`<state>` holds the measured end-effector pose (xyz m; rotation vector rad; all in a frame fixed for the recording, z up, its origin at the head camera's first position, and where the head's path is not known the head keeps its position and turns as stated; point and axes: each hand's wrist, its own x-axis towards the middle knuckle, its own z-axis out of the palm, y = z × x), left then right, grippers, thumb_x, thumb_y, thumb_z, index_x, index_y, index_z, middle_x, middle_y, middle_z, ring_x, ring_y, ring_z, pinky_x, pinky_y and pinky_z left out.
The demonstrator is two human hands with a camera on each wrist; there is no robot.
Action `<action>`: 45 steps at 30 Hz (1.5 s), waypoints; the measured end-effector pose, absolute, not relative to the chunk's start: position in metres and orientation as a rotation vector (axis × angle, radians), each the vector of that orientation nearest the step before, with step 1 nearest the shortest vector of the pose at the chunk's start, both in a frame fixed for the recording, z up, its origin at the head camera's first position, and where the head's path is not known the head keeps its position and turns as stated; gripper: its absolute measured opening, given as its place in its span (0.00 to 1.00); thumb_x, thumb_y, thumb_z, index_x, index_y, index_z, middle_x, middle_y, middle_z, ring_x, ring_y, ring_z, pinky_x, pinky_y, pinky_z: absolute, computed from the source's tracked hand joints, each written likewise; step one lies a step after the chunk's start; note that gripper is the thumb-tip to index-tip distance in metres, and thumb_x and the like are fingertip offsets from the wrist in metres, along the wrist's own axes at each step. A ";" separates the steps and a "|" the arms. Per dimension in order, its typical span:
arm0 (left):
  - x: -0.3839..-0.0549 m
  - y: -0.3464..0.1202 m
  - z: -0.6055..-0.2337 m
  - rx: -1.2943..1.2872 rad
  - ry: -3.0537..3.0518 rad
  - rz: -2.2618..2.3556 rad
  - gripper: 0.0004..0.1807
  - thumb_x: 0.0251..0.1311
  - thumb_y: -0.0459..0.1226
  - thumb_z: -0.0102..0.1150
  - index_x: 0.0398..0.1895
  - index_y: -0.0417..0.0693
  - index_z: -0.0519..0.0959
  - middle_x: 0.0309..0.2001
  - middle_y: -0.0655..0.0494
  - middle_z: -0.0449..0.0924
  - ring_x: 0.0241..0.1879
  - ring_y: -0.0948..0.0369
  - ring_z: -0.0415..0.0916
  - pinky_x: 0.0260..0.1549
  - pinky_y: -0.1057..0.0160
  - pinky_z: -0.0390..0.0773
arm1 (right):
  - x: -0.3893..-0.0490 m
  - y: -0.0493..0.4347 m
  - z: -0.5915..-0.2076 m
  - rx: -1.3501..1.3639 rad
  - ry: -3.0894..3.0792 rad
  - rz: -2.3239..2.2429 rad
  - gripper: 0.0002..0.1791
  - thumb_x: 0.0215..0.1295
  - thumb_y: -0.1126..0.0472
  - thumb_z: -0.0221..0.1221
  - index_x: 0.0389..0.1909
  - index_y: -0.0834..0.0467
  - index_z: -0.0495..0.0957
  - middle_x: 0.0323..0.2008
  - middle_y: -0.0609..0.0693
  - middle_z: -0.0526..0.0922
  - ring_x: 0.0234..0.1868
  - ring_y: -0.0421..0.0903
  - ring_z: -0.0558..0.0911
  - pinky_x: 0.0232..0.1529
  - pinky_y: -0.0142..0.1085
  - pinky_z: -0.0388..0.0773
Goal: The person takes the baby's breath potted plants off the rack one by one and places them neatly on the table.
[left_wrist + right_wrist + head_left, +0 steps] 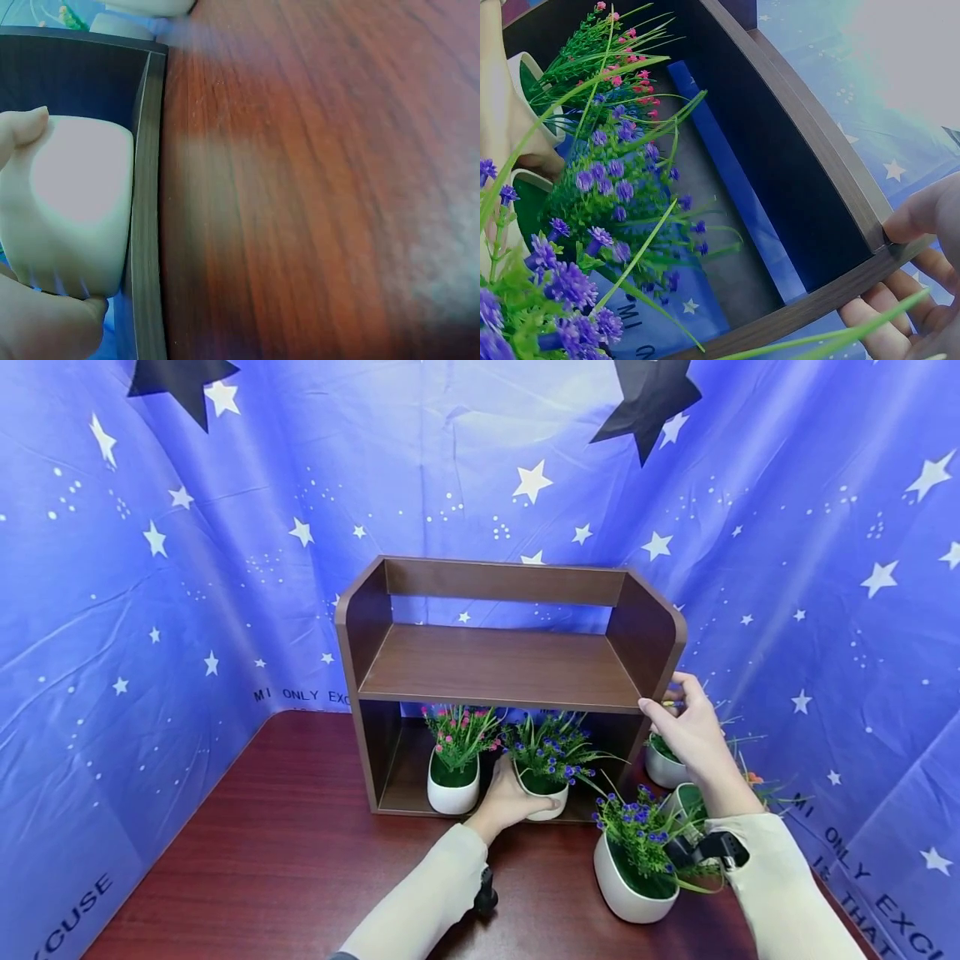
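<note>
A brown two-tier shelf (495, 664) stands on the table. On its lower tier my left hand (508, 797) grips a white pot (546, 808) of blue-purple flowers, thumb on one side and fingers on the other. In the left wrist view this white pot (75, 202) sits just inside the shelf's front edge (148, 225). To its left, a white pot (453, 795) with pink flowers stands on the same tier. My right hand (693, 735) holds the edge of the shelf's right side panel (648, 627), thumb in front and fingers around the outer side.
Right of the shelf's front stands another white pot (633, 897) with blue-purple flowers, below my right forearm. Behind it more potted plants crowd beside the shelf, one in a white pot (666, 768). A blue star-printed cloth (465, 460) hangs around the dark red table (247, 860).
</note>
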<state>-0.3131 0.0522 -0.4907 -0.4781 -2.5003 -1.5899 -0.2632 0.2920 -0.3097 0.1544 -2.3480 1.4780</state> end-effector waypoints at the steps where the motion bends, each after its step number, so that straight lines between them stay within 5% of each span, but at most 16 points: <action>1: -0.312 0.051 -0.491 -0.476 -2.511 -1.586 0.60 0.34 0.45 0.83 0.71 0.37 0.57 0.63 0.42 0.65 0.64 0.49 0.66 0.64 0.53 0.67 | -0.263 0.292 -0.310 0.153 -2.348 1.476 0.31 0.73 0.59 0.57 0.70 0.62 0.57 0.53 0.58 0.69 0.38 0.35 0.77 0.35 0.25 0.78; 18: -0.285 0.029 -0.479 -0.525 -2.679 -1.517 0.66 0.35 0.54 0.82 0.73 0.35 0.53 0.68 0.40 0.61 0.67 0.47 0.64 0.65 0.51 0.66 | -0.257 0.290 -0.307 0.179 -2.333 1.459 0.31 0.73 0.56 0.58 0.69 0.63 0.58 0.51 0.57 0.70 0.38 0.37 0.77 0.36 0.26 0.79; 28: -0.266 0.016 -0.474 -0.576 -2.688 -1.492 0.65 0.33 0.56 0.82 0.70 0.34 0.57 0.63 0.43 0.65 0.62 0.48 0.68 0.62 0.50 0.70 | -0.259 0.290 -0.307 0.184 -2.325 1.463 0.29 0.73 0.56 0.58 0.68 0.61 0.59 0.51 0.58 0.70 0.38 0.36 0.77 0.37 0.25 0.79; 37: -0.249 0.006 -0.476 -0.622 -2.714 -1.554 0.70 0.34 0.57 0.82 0.75 0.32 0.51 0.71 0.37 0.57 0.68 0.46 0.62 0.65 0.46 0.65 | -0.259 0.289 -0.308 0.170 -2.327 1.476 0.28 0.73 0.55 0.58 0.66 0.60 0.60 0.51 0.57 0.70 0.38 0.38 0.78 0.36 0.26 0.79; 45: -0.233 0.006 -0.481 -0.644 -2.709 -1.524 0.65 0.32 0.55 0.83 0.70 0.33 0.58 0.62 0.45 0.65 0.61 0.50 0.68 0.62 0.49 0.69 | -0.260 0.290 -0.308 0.162 -2.334 1.481 0.30 0.73 0.57 0.58 0.69 0.62 0.58 0.52 0.57 0.69 0.37 0.36 0.77 0.36 0.25 0.78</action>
